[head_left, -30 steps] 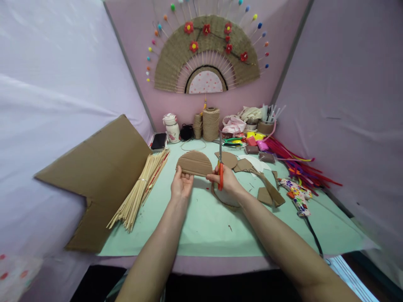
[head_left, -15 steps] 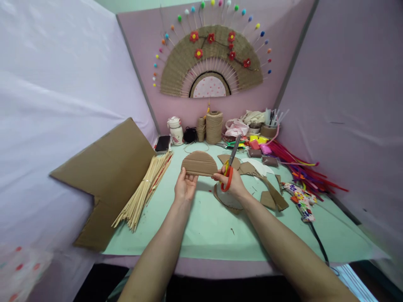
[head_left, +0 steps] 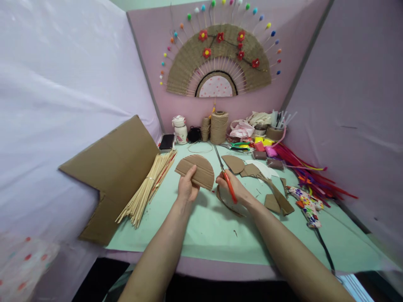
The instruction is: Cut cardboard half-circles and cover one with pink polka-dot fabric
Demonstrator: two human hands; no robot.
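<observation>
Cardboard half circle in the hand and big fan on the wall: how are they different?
The cardboard half circle is plain, but the fan has red flowers and colorful balls. The cardboard half circle is held up in the left hand, while the fan is up on the pink wall. The cardboard half circle is one solid piece; the fan has thin sticks showing. Both are brownish with a round top.

I can't see some fingertips of my left hand (head_left: 188, 188) under the brown card (head_left: 201, 173). My right hand (head_left: 239, 192) hides bits of the scissors (head_left: 230, 187). The spotted cloth (head_left: 27, 268) and striped sheet (head_left: 357, 287) get cut off.
</observation>
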